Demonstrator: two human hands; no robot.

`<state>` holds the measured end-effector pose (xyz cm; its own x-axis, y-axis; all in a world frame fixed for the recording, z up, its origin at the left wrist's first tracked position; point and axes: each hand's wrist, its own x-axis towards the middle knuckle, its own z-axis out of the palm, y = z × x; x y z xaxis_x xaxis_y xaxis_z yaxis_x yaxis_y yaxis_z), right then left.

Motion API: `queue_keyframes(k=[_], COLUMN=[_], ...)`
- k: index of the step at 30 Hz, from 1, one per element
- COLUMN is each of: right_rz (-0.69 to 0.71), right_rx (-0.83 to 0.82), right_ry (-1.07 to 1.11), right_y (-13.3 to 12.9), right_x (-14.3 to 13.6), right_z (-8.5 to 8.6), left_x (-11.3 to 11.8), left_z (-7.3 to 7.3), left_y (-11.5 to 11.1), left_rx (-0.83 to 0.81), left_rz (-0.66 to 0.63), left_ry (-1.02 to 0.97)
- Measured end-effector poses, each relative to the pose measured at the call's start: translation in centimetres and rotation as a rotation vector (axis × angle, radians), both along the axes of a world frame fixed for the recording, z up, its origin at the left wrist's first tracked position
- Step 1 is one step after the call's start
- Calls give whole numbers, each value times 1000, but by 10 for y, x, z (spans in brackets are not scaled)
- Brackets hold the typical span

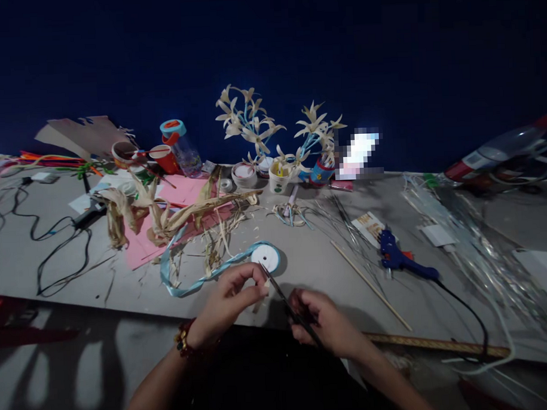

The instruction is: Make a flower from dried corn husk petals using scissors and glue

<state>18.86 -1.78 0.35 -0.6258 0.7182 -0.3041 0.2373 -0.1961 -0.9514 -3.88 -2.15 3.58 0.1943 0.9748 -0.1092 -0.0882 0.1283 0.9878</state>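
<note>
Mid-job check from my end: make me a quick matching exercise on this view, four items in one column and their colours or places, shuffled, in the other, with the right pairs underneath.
Column one
1. Scissors
2. Ribbon
3. Glue gun
4. Flowers

Column two
A. Dark blue, lying on the table with a cord attached
B. Pale, standing toward the back
C. In the right hand
D. Light blue, looped loosely beyond the left hand

Right pairs
1-C; 2-D; 3-A; 4-B
</note>
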Motion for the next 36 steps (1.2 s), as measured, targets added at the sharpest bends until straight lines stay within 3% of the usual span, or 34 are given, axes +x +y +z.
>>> queue_keyframes(k=[7, 18, 21, 26, 33, 36], right_rz=[13, 29, -38, -267, -267, -293], right_rx=[-62, 127, 112, 0, 127, 114], right_ry=[22, -19, -6, 170, 170, 184], right_y=[2, 11, 12, 12, 16, 15], right_x=[3, 9, 8, -4, -21, -19], right_z=[1, 0, 1, 10, 22, 22], left_x=[-10, -16, -20, -19, -4, -4], left_z=[6, 13, 17, 24, 37, 43], left_y=[9, 20, 23, 29, 34, 34], left_rx=[-60, -27, 30, 221, 450, 505], left_rz=[-194, -296, -311, -406, -541, -512], left_ry=[7, 122, 191, 401, 588, 630])
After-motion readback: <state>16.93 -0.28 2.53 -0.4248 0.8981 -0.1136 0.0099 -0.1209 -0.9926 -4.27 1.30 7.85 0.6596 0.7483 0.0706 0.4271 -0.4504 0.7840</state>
